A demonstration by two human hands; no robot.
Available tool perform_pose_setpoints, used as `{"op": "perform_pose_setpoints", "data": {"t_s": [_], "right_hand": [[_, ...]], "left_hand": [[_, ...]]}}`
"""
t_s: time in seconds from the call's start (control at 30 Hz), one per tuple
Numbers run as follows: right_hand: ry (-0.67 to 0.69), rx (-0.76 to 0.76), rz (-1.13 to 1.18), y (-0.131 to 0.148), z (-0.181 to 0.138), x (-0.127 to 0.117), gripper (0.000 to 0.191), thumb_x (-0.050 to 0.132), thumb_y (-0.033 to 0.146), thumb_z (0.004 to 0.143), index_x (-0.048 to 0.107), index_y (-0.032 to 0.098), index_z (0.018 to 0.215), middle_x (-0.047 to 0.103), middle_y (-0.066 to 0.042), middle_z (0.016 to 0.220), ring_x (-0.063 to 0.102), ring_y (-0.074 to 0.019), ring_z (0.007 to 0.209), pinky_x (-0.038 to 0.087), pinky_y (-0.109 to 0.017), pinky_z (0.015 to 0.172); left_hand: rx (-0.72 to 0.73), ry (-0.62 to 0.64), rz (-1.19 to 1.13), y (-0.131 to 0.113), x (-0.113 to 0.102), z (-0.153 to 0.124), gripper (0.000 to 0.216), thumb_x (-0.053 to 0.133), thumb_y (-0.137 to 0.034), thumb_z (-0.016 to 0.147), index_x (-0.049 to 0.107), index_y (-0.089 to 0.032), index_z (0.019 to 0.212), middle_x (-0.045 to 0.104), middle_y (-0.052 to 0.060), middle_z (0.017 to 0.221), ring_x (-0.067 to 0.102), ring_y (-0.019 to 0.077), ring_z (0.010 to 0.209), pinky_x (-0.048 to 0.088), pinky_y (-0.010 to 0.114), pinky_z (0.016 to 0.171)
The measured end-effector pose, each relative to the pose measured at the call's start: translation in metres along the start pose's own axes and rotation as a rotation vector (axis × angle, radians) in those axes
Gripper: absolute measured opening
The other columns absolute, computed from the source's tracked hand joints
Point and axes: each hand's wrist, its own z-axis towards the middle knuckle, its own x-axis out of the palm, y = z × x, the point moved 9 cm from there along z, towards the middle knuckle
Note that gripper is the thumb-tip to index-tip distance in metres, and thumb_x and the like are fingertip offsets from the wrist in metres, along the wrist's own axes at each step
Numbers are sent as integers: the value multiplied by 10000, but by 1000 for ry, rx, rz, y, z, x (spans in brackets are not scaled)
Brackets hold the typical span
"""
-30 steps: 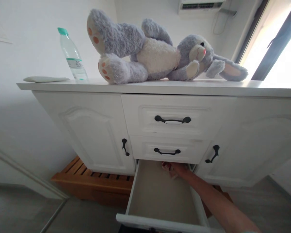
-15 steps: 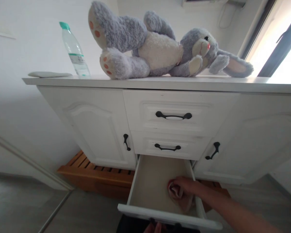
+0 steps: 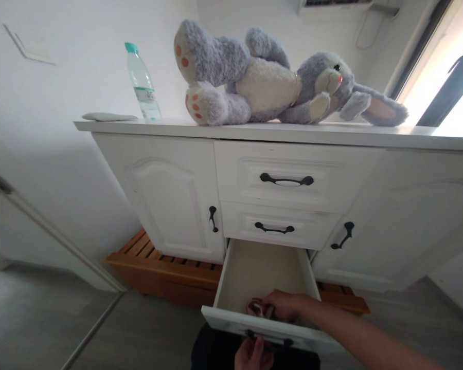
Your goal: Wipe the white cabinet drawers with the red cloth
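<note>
The bottom drawer [image 3: 262, 267] of a white cabinet [image 3: 170, 190] stands pulled out. My right hand [image 3: 285, 307] reaches into the drawer near its front wall and grips a small crumpled cloth [image 3: 257, 308] with pink and red in it. My left hand [image 3: 251, 353] sits at the bottom edge of view, under the drawer front, with fingers curled at the black drawer handle [image 3: 270, 339]. Two shut drawers with black handles lie above the open one.
A grey and white plush rabbit [image 3: 270, 85] lies on the cabinet top, with a clear water bottle [image 3: 142, 85] and a flat white pad [image 3: 108, 117] to its left. A wooden slatted platform [image 3: 158, 264] lies under the cabinet. Grey floor extends left; a window is at right.
My right hand with the cloth has moved from the back of the drawer to its front. My left hand has come into view at the drawer handle. The view shifted left.
</note>
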Motion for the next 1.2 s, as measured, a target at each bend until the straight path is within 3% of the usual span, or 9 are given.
{"op": "perform_pose_setpoints", "data": {"t_s": [0.1, 0.2, 0.33, 0.43, 0.67, 0.8, 0.9, 1.03, 1.2], "right_hand": [[68, -78, 120, 51, 29, 18, 465, 624, 100, 618, 755, 267, 1032, 719, 18, 914, 619, -174, 813, 452, -258, 702], [104, -88, 287, 96, 53, 32, 411, 639, 189, 714, 711, 278, 1108, 690, 19, 930, 577, -142, 741, 435, -238, 642], [148, -49, 280, 120, 54, 39, 339, 644, 292, 786, 686, 277, 1123, 634, 33, 847, 511, -118, 679, 400, -222, 588], [158, -80, 182, 108, 29, 30, 297, 637, 325, 790, 708, 278, 1074, 651, 34, 866, 536, -127, 720, 407, -226, 619], [41, -49, -56, 30, -82, -22, 299, 515, 254, 780, 746, 276, 968, 730, -3, 923, 645, -210, 843, 441, -280, 716], [-135, -21, -25, 4, -150, -55, 305, 460, 236, 799, 742, 292, 902, 742, -19, 940, 661, -228, 904, 436, -294, 802], [-276, 6, -53, 0, -179, -70, 260, 483, 284, 842, 734, 301, 907, 741, -37, 978, 661, -241, 946, 426, -311, 832], [-278, -15, -21, 19, -165, -61, 229, 497, 297, 874, 723, 269, 896, 739, -63, 897, 668, -238, 865, 425, -322, 742], [-224, -196, -60, 96, -86, -31, 258, 510, 303, 892, 711, 244, 1042, 756, -37, 1000, 679, -217, 896, 432, -294, 754]], "left_hand": [[12, -4, 19, 0, 0, 1, 601, 910, -609, 334, 586, -164, 576, 703, 67, 526, 622, 155, 421, 517, 270, 464], [9, -9, 14, 2, 0, 3, 601, 904, -619, 341, 591, -166, 583, 697, 66, 514, 599, 145, 399, 500, 264, 447], [-11, 0, -28, 5, 0, 3, 597, 922, -589, 327, 570, -170, 565, 682, 49, 496, 572, 111, 385, 477, 228, 438], [-24, -5, -43, 7, -1, 2, 600, 924, -587, 308, 588, -170, 579, 707, 52, 525, 594, 116, 400, 506, 234, 459], [-34, -11, -29, 7, -3, 1, 640, 912, -603, 251, 621, -157, 604, 742, 65, 550, 647, 146, 438, 549, 252, 480], [-29, -13, -25, 5, -4, 2, 624, 913, -596, 279, 599, -167, 605, 753, 63, 561, 658, 149, 454, 559, 253, 483], [-26, -7, -13, 5, -5, 3, 615, 922, -577, 287, 608, -165, 619, 756, 57, 567, 677, 159, 478, 567, 253, 493], [-22, 15, -24, 3, -3, 3, 599, 938, -540, 296, 597, -167, 617, 750, 55, 555, 671, 158, 465, 552, 244, 475], [-8, -14, -14, -1, -4, -1, 594, 950, -522, 285, 545, -192, 568, 735, 45, 529, 672, 171, 461, 570, 271, 493]]}}
